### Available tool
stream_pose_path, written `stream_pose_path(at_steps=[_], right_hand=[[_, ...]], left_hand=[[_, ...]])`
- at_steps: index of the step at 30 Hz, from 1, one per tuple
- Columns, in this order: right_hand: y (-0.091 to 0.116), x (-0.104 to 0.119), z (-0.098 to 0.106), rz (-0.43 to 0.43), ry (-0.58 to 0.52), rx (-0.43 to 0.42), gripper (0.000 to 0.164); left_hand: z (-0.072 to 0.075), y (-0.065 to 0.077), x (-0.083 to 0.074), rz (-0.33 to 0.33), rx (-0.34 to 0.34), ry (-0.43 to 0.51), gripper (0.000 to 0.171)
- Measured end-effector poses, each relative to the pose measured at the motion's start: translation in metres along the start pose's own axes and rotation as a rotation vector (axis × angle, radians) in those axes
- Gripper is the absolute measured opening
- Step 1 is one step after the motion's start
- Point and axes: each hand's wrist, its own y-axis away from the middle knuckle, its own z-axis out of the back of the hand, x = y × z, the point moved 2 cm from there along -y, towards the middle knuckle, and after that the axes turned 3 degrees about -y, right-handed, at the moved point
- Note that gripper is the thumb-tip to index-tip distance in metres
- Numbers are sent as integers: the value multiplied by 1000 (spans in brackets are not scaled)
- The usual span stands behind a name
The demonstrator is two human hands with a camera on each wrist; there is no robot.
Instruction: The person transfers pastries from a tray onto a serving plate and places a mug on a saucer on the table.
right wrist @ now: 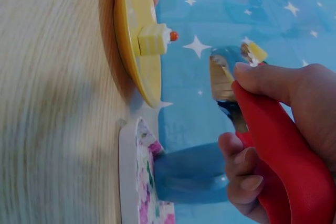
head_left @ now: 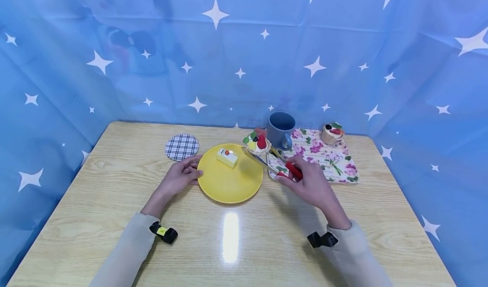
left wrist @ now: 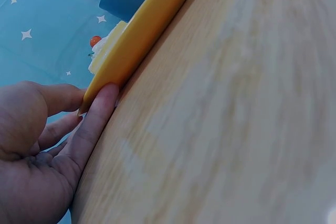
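My left hand (head_left: 180, 178) grips the left rim of a round yellow plate (head_left: 228, 191), pinching its edge between thumb and fingers. A small cake slice (head_left: 227, 159) with white cream and an orange-red ball on top sits on the plate. In my right hand (head_left: 310, 184) are tongs with red handles (right wrist: 278, 150) and metal arms. The tongs' tips hold a fruit-topped cupcake (head_left: 257, 144), raised near the plate's upper right edge; red, yellow, green and dark toppings show. Seen from the right wrist, the cupcake is partly hidden behind the tongs and thumb.
A white tray (head_left: 345, 168) with a flower print lies to the right. On it stand a blue-grey mug (head_left: 280, 128) at the back left and another fruit-topped cupcake (head_left: 331, 135) at the back. A checked round coaster (head_left: 181, 147) lies left of the plate. Behind hangs a blue star-patterned curtain (head_left: 244, 58).
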Motion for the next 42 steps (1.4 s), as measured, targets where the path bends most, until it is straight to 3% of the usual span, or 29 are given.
stream_pose_path(at_steps=[7,17,34,42], right_hand=[[-1,3,-8,-10,-19,31,53],[-4,10,-15,37,-53,43,45],[-7,23,-30,-2,-38,116,56],[-8,28,-38,4,-69,147,54]], left_hand=[[0,0,-2,2,9,-10,58],[0,0,-1,17,-1,-6,58],[0,-1,-1,13,6,-11,59],[0,0,-2,10,9,-8,59]])
